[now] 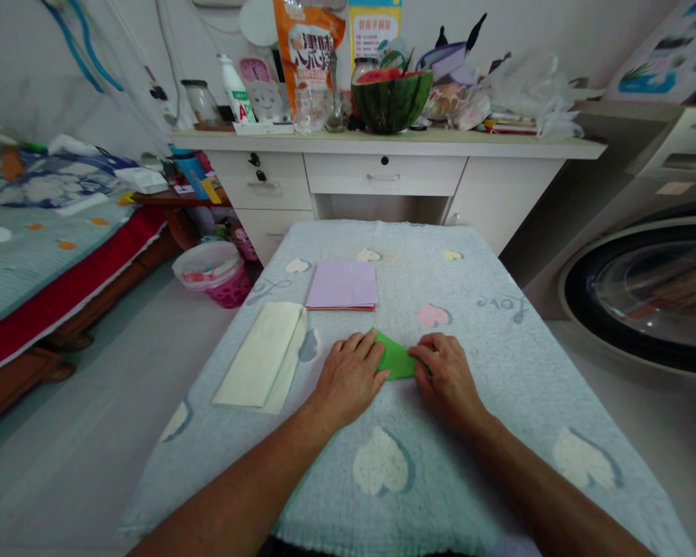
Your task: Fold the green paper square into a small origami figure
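Observation:
A small folded piece of green paper (395, 360) lies on the cloth-covered table between my two hands. My left hand (351, 375) holds its left end down, the fingers over the paper and the thumb at the lower edge. At the right tip, my right hand (445, 375) pinches the paper between thumb and curled fingers; that corner is hidden under the fingertips. Beyond my left hand rests a stack of square paper (343, 285), lilac on top with an orange-red edge below. A pale cream folded paper packet (261, 356) lies to the left.
The table (377, 464) wears a light blue cloth with hearts. Behind it stands a white cabinet (383, 166) carrying a cut watermelon (391, 100), jars and bags. A pink bin (223, 278) and a bed (63, 263) are on the left, a washing machine (643, 278) on the right.

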`<state>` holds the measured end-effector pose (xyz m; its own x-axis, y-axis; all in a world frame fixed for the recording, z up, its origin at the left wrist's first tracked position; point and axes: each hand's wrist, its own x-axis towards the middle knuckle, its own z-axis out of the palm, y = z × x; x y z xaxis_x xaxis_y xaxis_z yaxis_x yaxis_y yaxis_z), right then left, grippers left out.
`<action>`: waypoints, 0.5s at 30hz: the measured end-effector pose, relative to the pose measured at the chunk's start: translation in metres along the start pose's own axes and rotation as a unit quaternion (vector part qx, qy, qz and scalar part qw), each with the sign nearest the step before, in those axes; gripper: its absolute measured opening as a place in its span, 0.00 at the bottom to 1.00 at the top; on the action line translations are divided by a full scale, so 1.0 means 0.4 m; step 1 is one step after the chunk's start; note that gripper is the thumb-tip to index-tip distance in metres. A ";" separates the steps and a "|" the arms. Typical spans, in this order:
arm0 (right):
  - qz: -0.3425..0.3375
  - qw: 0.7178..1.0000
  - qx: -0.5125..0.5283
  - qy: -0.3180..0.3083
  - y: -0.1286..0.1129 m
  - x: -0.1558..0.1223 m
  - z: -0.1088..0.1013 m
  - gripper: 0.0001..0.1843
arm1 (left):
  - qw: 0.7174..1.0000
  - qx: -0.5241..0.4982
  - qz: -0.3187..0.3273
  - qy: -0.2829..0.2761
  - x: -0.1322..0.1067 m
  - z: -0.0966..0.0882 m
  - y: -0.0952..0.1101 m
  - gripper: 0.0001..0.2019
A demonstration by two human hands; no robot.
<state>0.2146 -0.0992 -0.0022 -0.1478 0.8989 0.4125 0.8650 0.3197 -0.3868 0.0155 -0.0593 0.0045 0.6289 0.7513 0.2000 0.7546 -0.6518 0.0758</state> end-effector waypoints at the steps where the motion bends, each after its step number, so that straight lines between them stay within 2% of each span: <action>1: -0.020 1.000 -0.015 -0.001 -0.007 0.000 -0.001 0.16 | 1.000 0.000 0.001 0.001 0.000 -0.001 0.000 0.19; 4: -0.101 0.994 0.004 -0.047 -0.029 0.001 0.002 0.22 | 1.000 -0.001 0.005 0.001 0.001 -0.003 0.001 0.18; 6: -0.128 0.989 0.027 -0.070 -0.039 0.002 0.008 0.24 | 1.000 -0.001 0.005 0.001 0.001 -0.004 0.001 0.18; 15: -0.117 0.986 0.019 -0.117 -0.048 0.000 0.009 0.23 | 1.000 -0.012 0.001 -0.005 0.000 -0.004 -0.003 0.17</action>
<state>0.1963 -0.1044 0.0020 -0.4524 0.8421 0.2937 0.7757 0.5341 -0.3364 0.0142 -0.0585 0.0060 0.6329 0.7505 0.1904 0.7480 -0.6561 0.0997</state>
